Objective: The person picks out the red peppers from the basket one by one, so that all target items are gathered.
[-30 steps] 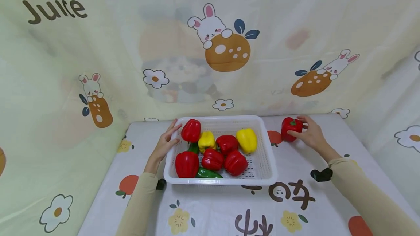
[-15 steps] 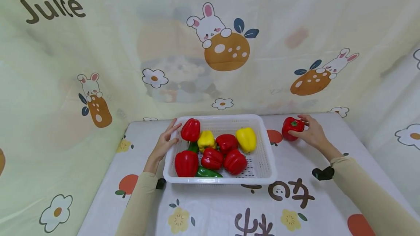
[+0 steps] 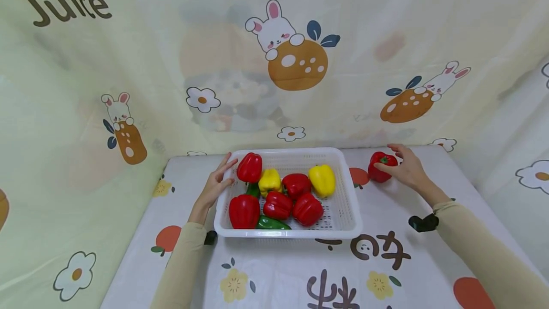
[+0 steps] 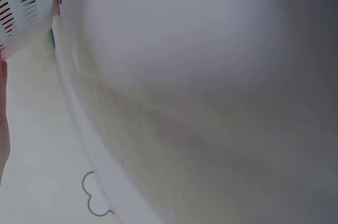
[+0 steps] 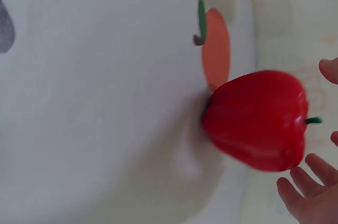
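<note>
My right hand [image 3: 409, 169] is beside a red bell pepper [image 3: 381, 168] at the table's back right, fingers and thumb spread about it. In the right wrist view, the same bell pepper [image 5: 259, 121] sits on the cloth with its green stem toward the hand, and the fingers [image 5: 311, 187] are apart from it. My left hand [image 3: 211, 189] rests at the left rim of a white plastic basket [image 3: 349, 204], fingers extended along it. In the basket lie several red bell peppers [image 3: 244, 212], two yellow ones [image 3: 322, 180] and green peppers [image 3: 272, 223], partly hidden.
A white printed tablecloth [image 3: 266, 271] covers the table. Behind it hangs a pale curtain [image 3: 360, 8] with rabbit and flower prints, close to the table's back edge; more curtain flanks both sides.
My right hand's fingers and thumb have opened away from the red bell pepper, which stays on the table. The left hand and the basket keep their places.
</note>
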A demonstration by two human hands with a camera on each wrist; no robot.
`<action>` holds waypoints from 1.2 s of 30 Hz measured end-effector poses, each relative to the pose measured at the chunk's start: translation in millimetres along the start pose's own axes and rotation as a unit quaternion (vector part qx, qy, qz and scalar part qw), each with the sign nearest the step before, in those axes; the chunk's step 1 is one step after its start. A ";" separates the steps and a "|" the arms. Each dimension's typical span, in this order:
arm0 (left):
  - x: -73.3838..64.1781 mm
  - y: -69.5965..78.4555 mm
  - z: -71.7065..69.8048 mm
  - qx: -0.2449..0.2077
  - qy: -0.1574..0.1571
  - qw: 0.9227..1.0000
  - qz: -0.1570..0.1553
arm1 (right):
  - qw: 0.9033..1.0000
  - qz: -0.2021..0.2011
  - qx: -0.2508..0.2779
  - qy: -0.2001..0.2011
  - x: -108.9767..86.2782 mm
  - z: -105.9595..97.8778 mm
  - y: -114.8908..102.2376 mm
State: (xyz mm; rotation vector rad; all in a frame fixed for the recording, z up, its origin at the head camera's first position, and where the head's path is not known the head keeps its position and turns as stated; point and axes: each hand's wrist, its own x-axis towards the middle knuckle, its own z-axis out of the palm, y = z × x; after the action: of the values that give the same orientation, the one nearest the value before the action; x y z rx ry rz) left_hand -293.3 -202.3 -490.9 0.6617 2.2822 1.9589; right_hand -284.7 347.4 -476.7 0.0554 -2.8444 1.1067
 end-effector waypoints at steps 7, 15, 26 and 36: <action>-0.1 0.6 -0.2 -0.008 -0.001 1.000 -0.003 | 1.000 -0.026 -0.008 -0.001 2.3 -3.6 -25.1; 0.1 0.1 -0.2 -0.007 0.000 1.000 0.000 | 0.998 -0.054 -0.015 -0.018 2.0 5.8 -67.1; -0.1 1.0 0.9 0.001 0.000 1.000 0.000 | 0.994 -0.088 -0.013 -0.060 -0.1 33.0 -107.9; -1.0 1.7 1.3 0.006 0.003 1.000 -0.009 | 0.987 -0.121 0.021 -0.105 -4.2 59.9 -135.2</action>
State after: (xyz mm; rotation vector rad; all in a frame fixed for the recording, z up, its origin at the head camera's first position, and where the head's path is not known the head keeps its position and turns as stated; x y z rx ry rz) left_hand -291.5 -201.3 -489.7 0.6362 2.2964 1.9443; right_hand -275.7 207.3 -430.1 0.5351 -2.8903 1.1688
